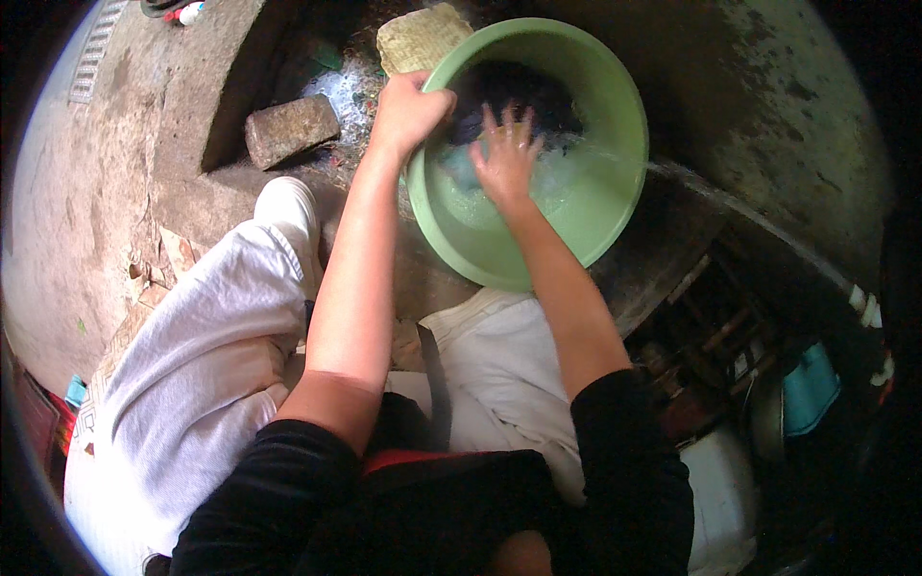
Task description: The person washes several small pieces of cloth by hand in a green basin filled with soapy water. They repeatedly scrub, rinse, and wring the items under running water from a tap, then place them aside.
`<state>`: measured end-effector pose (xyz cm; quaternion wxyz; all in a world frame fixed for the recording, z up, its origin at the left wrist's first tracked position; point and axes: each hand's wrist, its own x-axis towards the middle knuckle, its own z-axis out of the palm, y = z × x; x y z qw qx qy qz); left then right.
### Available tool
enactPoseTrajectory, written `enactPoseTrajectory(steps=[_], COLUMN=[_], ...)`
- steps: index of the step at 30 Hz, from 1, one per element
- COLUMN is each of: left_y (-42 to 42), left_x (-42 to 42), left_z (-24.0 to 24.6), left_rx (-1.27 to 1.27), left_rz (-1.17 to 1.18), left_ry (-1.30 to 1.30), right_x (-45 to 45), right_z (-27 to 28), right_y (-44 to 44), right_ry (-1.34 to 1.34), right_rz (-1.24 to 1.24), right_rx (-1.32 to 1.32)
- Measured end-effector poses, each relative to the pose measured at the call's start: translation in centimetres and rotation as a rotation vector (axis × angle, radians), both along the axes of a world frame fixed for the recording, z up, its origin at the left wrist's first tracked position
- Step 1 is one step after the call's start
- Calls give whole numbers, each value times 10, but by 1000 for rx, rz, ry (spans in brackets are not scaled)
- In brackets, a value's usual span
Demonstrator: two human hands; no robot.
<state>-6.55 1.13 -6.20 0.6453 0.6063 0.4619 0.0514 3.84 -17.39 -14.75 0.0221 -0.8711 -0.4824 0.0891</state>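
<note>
A green plastic basin (612, 209) is in front of me, tilted, with dark cloth (515, 83) lying against its far side. My left hand (412, 108) grips the basin's left rim, thumb over the edge. Inside the basin my right hand (508, 155) is spread, fingers apart and blurred, over the wet contents near the dark cloth; whether it touches the cloth I cannot tell. A pale bluish patch beside that hand is too blurred to name. From a white pipe end (864, 306) at the right, a stream of water (749, 209) shoots into the basin.
A brick (292, 131) lies on the ground left of the basin, and a pale stone block (421, 39) sits behind its rim. White foam (344, 101) spreads between them. A concrete ledge (194, 86) rises at left. At right are a teal container (812, 389) and dark clutter.
</note>
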Motion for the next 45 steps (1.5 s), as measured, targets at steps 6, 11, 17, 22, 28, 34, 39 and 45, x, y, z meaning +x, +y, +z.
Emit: enactPoseTrajectory(steps=[6, 11, 17, 22, 28, 34, 39, 45], left_y=[3, 1, 1, 1, 1, 0, -1, -4], left_x=[0, 3, 1, -4, -8, -3, -2, -2], left_z=[-1, -6, -13, -14, -11, -12, -7, -1], left_rx=[28, 15, 4, -2, 0, -13, 6, -11], left_rz=[-59, -17, -7, -12, -3, 14, 13, 34], left_ry=[97, 53, 33, 41, 58, 50, 35, 9], right_x=[32, 43, 48, 61, 40, 18, 30, 25], right_z=[19, 40, 29, -9, -1, 38, 79, 86], right_y=[-6, 4, 3, -43, -71, -41, -22, -21], right_ry=[321, 176, 190, 328, 428, 574, 705, 247], right_rz=[430, 329, 566, 570, 323, -74, 98, 332], right_rx=[30, 19, -484, -321, -351, -389, -220, -122])
